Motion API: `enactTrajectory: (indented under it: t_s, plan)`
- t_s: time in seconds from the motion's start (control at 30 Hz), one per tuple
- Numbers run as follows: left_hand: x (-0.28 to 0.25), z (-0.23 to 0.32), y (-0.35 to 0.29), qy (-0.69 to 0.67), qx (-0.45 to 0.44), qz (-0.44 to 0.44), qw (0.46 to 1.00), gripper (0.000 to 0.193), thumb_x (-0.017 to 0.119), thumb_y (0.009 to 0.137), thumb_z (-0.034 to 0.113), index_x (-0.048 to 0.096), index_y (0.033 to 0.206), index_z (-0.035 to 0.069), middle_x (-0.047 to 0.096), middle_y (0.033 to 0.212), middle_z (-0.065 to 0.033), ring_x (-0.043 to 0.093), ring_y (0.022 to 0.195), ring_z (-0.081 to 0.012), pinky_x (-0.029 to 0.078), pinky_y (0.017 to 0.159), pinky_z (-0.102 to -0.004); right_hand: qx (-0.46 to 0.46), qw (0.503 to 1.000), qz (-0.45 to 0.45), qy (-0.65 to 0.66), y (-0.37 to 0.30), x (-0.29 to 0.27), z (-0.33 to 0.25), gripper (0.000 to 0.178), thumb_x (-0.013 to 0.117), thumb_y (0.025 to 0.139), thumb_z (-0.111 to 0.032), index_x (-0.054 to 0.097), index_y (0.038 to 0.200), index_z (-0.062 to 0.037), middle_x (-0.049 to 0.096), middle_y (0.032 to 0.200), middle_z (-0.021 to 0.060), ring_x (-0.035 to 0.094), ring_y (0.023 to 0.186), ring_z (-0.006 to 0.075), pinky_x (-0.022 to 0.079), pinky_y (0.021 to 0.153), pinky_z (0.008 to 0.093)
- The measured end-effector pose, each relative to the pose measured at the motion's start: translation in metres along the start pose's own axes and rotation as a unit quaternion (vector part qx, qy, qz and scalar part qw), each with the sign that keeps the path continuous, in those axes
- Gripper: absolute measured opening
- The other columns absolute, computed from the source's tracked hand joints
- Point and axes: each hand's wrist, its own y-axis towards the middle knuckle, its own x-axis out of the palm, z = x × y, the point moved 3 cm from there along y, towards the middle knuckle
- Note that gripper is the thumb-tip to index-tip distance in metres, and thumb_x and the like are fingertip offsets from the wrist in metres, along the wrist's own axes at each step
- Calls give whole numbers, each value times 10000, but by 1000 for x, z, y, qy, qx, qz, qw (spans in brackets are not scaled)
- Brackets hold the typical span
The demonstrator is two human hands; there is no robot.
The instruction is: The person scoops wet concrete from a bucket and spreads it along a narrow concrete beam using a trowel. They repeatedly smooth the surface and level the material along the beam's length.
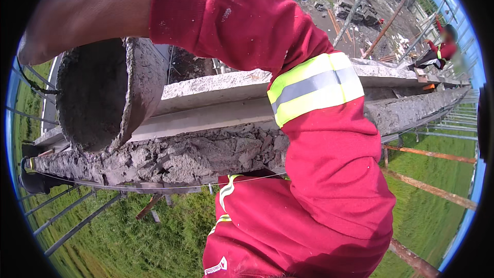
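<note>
My right arm, in a red sleeve with a yellow-and-silver band, bends across the view to the upper left. There my right hand [43, 25] is closed by the wire handle of a mortar-caked bucket [146, 72]; its fingers are partly cut off by the picture's rim. The bucket lies tipped over, its mouth turned to the left and its lower rim against the rough mortar [206, 152] on top of the wall. Grey residue coats its inside. My left hand is out of sight; red clothing with reflective strips shows below the wall.
A taut string line [154, 186] runs along the wall's near edge. Behind the mortar stands a smooth concrete ledge [216, 90]. Scaffold poles [432, 154] stick out on both sides, high above grass. Another person [445, 51] in red is at the far right end.
</note>
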Motion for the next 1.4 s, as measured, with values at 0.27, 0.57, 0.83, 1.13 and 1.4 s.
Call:
enactTrajectory:
  t_s: [0.27, 0.57, 0.83, 1.13, 1.4]
  plan:
    - [-6, -2, -27, 29, -3, -31, 999, 423, 812, 689, 349, 726, 990, 66, 724, 1022, -124, 677, 925, -276, 534, 832, -401, 166, 981, -65, -80, -201, -157, 161, 302, 588, 914, -262, 661, 802, 9, 635, 703, 190, 588, 628, 305, 453, 624, 412]
    - [6, -16, -49, 26, -11, -58, 998, 363, 786, 715, 350, 722, 929, 64, 724, 962, -116, 672, 845, -263, 530, 782, -393, 609, 784, -111, -54, -440, -264, 250, 272, 640, 960, -297, 758, 983, -54, 609, 693, -26, 559, 578, 67, 442, 533, 260]
    - [8, -20, -59, 49, 0, -68, 996, 322, 763, 739, 351, 719, 875, 63, 724, 908, -108, 667, 774, -251, 526, 738, -387, 720, 687, -71, -67, -527, -357, 255, 231, 670, 931, -241, 774, 984, -42, 695, 787, 4, 622, 606, 89, 442, 526, 250]
    - [25, -30, -86, 47, 40, -115, 991, 296, 738, 765, 352, 715, 814, 61, 724, 848, -99, 662, 694, -239, 522, 689, -379, 727, 683, -60, -41, -581, -358, 270, 248, 647, 953, -265, 771, 1034, -66, 740, 914, -5, 655, 659, 80, 434, 559, 219]
    - [18, 4, -134, -46, -20, -130, 990, 278, 735, 779, 345, 699, 751, 71, 712, 771, -96, 646, 608, -228, 509, 626, -377, 728, 682, -70, -19, -597, -372, 311, 331, 584, 1005, -239, 691, 1208, 0, 718, 1109, 23, 673, 851, 93, 507, 794, 215]
